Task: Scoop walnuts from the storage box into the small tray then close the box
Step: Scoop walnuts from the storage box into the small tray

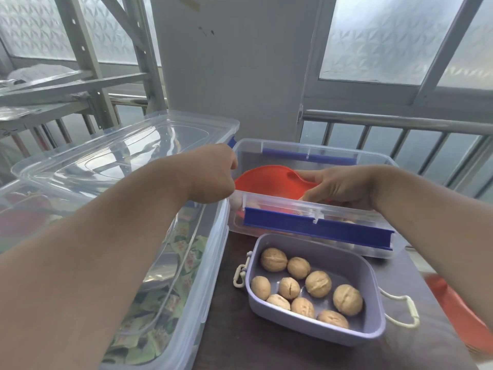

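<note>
A person's two bare forearms reach forward over a dark table (229,343) toward a clear plastic storage box (373,209) with blue clip handles. This box is the landmark for everything else. Inside it, the right hand (344,186) is closed around the handle end of a red scoop (269,182), whose wide bowl lies low in the box and points toward the left wall. At the box's left rim, the left hand (213,174) is curled in a loose fist against the corner; whether it grips the rim or anything else cannot be told. Just in front of the box sits a small lilac tray (373,268) holding ten walnuts (317,284). A few more walnuts show faintly through the front wall of the box. To the left of the box stands a larger clear bin (186,303) of patterned packets, and a clear lid (128,153) rests on top of it, touching the box's left corner. The box has no lid on, so closing is probably the step left. The risks seem these: the scoop may get shut inside or block the lid; the lid could slide off the bin if tugged one-handed; the front blue clip, hanging outward over the tray, could nudge the tray and spill walnuts.
</note>
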A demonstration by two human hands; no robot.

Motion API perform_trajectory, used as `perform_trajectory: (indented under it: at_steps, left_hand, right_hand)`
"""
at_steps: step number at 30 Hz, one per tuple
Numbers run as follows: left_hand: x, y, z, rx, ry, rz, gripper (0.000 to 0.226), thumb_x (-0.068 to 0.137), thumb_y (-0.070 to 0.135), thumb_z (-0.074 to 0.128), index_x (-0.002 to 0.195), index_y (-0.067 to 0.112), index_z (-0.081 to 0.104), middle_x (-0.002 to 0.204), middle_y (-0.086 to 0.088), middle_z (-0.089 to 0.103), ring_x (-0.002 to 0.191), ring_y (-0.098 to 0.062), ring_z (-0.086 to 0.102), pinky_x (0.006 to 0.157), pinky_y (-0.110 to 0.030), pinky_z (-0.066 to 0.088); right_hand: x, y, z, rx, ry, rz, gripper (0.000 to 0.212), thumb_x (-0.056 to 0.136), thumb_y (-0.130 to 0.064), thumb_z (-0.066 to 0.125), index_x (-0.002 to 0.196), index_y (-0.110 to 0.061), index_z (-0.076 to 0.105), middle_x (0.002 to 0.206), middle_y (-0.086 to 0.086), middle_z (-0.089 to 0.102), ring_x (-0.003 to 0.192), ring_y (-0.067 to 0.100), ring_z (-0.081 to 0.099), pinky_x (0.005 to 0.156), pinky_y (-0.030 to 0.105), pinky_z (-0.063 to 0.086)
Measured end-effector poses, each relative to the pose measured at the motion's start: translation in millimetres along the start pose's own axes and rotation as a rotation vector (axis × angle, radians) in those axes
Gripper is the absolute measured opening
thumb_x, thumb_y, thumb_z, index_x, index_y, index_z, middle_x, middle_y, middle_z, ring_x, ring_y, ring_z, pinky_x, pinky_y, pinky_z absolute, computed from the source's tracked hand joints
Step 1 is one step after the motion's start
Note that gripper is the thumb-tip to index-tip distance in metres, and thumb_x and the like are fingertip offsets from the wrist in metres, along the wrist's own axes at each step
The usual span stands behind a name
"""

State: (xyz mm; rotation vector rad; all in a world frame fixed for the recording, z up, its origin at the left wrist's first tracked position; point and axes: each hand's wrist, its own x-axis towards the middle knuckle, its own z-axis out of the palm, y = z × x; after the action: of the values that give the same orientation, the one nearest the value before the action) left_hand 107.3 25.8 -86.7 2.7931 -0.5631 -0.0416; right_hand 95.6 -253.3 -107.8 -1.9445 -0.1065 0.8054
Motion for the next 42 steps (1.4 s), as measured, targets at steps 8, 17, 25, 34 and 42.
perform_trajectory:
  at_steps: [8,17,25,34,42]
  left_hand:
    - [1.0,2.0,-1.7,0.021,-0.014,0.012,0.028,0.09,0.007,0.056,0.115,0.007,0.07,0.099,-0.009,0.071,0.093,-0.029,0.068,0.079,-0.04,0.058]
    - [-0.2,1.8,-2.6,0.012,-0.023,-0.004,0.027,0.09,0.007,0.055,0.113,0.012,0.069,0.096,-0.005,0.068,0.087,-0.023,0.065,0.068,-0.032,0.049]
    - [-5.0,6.3,-7.3,-0.081,0.045,0.061,0.076,0.088,0.054,0.079,0.151,0.022,0.051,0.145,-0.004,0.062,0.124,-0.027,0.061,0.103,-0.039,0.049]
    - [-2.8,3.7,-8.3,-0.382,0.188,0.118,0.074,0.097,0.04,0.075,0.162,0.024,0.043,0.159,0.001,0.053,0.145,-0.019,0.052,0.119,-0.041,0.042]
    - [-0.3,1.9,-8.0,-0.556,0.358,0.088,0.052,0.097,0.02,0.074,0.147,0.02,0.062,0.132,0.0,0.07,0.113,-0.014,0.07,0.104,-0.034,0.055]
  right_hand:
    - [8.6,8.1,-9.7,0.074,-0.005,0.053,0.058,0.089,-0.021,0.084,0.143,-0.025,0.064,0.136,0.028,0.061,0.093,0.03,0.046,0.084,0.035,0.034]
    - [5.1,7.2,-7.3,0.135,0.069,0.015,0.055,0.093,-0.016,0.078,0.145,-0.013,0.061,0.089,0.007,0.051,0.067,0.014,0.014,0.061,0.026,0.01]
    - [-0.9,0.9,-6.1,0.239,0.094,-0.049,0.062,0.092,-0.006,0.076,0.148,-0.007,0.047,0.076,0.008,0.046,0.061,0.013,0.011,0.047,0.022,0.009]
    - [-41.4,-19.8,10.1,0.325,0.111,-0.232,0.036,0.095,-0.001,0.067,0.122,-0.024,0.06,0.067,0.007,0.051,0.041,0.007,0.025,0.045,0.023,0.008]
    - [-86.7,-18.0,30.4,0.281,0.185,-0.283,0.061,0.093,0.0,0.07,0.144,-0.031,0.057,0.065,0.004,0.054,0.049,0.011,0.025,0.043,0.024,0.017]
